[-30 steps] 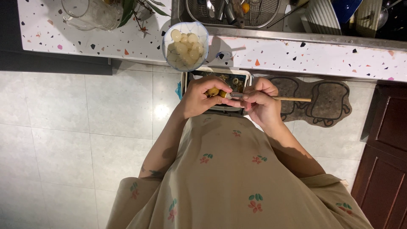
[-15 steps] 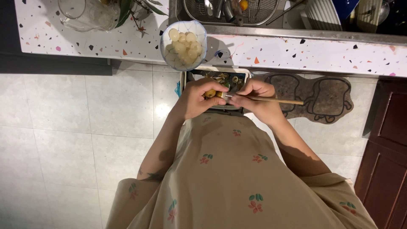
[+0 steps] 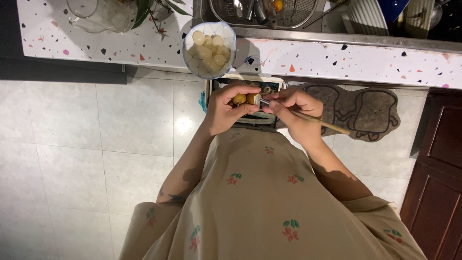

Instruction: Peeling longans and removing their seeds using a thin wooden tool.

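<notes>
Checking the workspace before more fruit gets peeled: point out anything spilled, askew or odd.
The bowl of peeled pale fruit juts past the counter edge, directly above the bin on the floor. Otherwise nothing looks spilled. The left hand holds small brownish fruit and the right hand a wooden-handled tool over the bin.

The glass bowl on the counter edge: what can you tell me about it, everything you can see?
The glass bowl is round and clear, with a thin rim that looks bluish. It stands upright at the front edge of the speckled white counter, just left of the sink. It is nearly full of pale, round, peeled fruits. Nothing holds it; the left hand and right hand work just below it.
</notes>
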